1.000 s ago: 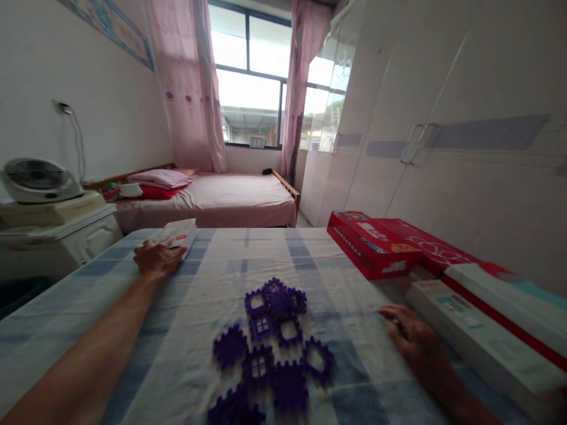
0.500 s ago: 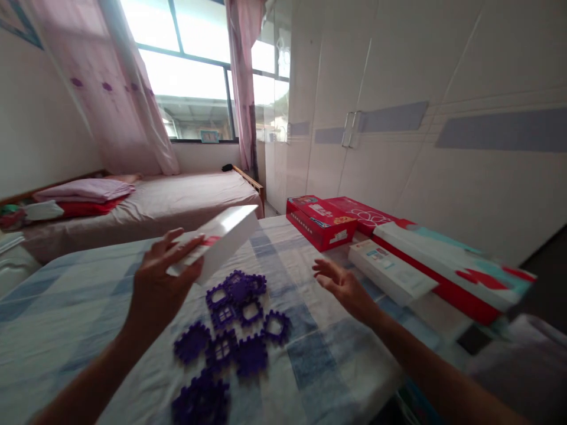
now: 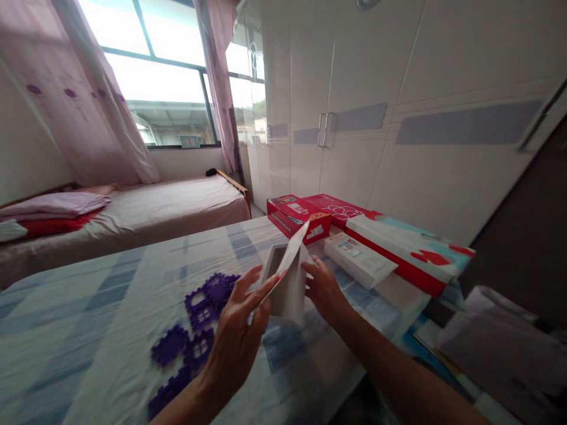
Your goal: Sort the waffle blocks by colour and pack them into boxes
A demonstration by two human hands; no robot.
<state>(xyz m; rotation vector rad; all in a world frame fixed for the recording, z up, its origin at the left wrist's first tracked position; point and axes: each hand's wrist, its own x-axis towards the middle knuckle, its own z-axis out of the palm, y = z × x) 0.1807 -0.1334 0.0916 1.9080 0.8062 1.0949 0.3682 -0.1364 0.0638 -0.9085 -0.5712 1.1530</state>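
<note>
A small white cardboard box [image 3: 289,287] is held upright over the checked tablecloth [image 3: 110,307], its top flap lifted so the inside shows. My left hand [image 3: 239,336] grips the box from the near left side, fingers pressed on the flap and front. My right hand [image 3: 321,288] holds the right side of the same box. Several purple toothed square tiles [image 3: 195,330] lie flat on the cloth just left of my left hand.
Red boxes [image 3: 299,215], a long red, white and blue box [image 3: 407,251] and a flat white box [image 3: 358,260] lie along the table's right edge. White wardrobe doors [image 3: 398,118] stand behind. A bed [image 3: 133,206] and window lie beyond the table.
My left hand lifted the white box from the far left of the table and carried it right. My right hand left the table and took hold of it; the flap now stands open.
</note>
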